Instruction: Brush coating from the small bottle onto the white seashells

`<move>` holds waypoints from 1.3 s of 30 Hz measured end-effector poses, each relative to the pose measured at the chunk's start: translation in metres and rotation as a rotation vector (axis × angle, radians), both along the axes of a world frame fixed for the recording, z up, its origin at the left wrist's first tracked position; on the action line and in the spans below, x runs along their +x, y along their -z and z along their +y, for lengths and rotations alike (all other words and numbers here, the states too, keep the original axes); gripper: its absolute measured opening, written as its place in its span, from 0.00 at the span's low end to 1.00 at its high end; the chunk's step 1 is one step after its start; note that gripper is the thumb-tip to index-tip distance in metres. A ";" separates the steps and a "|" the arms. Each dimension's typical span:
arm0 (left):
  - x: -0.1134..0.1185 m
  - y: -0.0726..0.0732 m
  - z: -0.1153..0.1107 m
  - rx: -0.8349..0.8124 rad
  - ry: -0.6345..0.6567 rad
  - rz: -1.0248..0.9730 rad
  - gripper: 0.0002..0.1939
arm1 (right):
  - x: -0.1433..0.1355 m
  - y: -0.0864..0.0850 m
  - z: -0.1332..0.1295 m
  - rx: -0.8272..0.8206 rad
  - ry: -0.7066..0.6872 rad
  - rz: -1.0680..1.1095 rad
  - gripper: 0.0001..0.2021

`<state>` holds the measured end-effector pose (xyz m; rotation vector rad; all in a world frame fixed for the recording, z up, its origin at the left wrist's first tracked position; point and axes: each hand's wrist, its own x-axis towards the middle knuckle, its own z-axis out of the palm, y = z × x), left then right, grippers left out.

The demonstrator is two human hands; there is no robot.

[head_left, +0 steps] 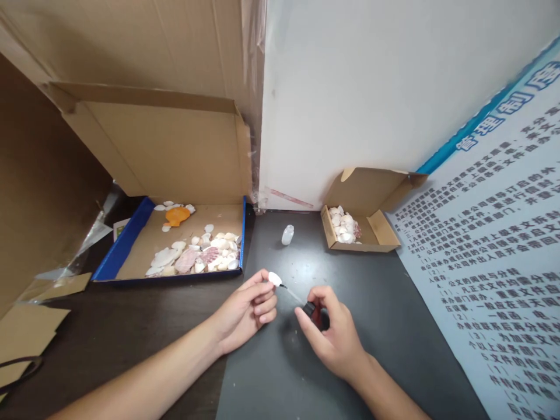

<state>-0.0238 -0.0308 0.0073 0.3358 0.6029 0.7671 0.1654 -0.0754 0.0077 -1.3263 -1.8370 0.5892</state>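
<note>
My left hand (247, 312) pinches a small white shell (275, 279) between thumb and forefinger, its other fingers curled. In my right hand (330, 332) is a black-capped brush (309, 308) with a thin clear stem. The dark brush tip touches or nearly touches the shell's lower right edge. Beyond both hands, a small clear bottle (287, 235) with whitish contents stands uncapped on the dark grey mat (271, 373).
A blue-edged cardboard box (111, 256) at the left holds many shells and an orange one (177, 216). At the right, a smaller open box (380, 230) contains white shells. Cardboard scraps (30, 332) lie far left. A printed poster (494, 233) borders the right side.
</note>
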 end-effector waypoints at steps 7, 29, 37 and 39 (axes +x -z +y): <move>-0.002 -0.001 0.001 0.018 0.084 0.039 0.11 | 0.007 0.006 0.000 -0.169 -0.018 0.205 0.08; -0.004 -0.007 -0.003 0.058 0.114 0.142 0.13 | 0.012 -0.002 0.002 -0.201 0.018 0.177 0.08; -0.005 -0.005 -0.003 0.062 0.107 0.134 0.12 | 0.011 -0.005 0.000 -0.193 0.055 0.160 0.08; -0.005 -0.005 -0.003 0.052 0.109 0.134 0.12 | 0.011 -0.005 0.000 -0.191 0.012 0.200 0.08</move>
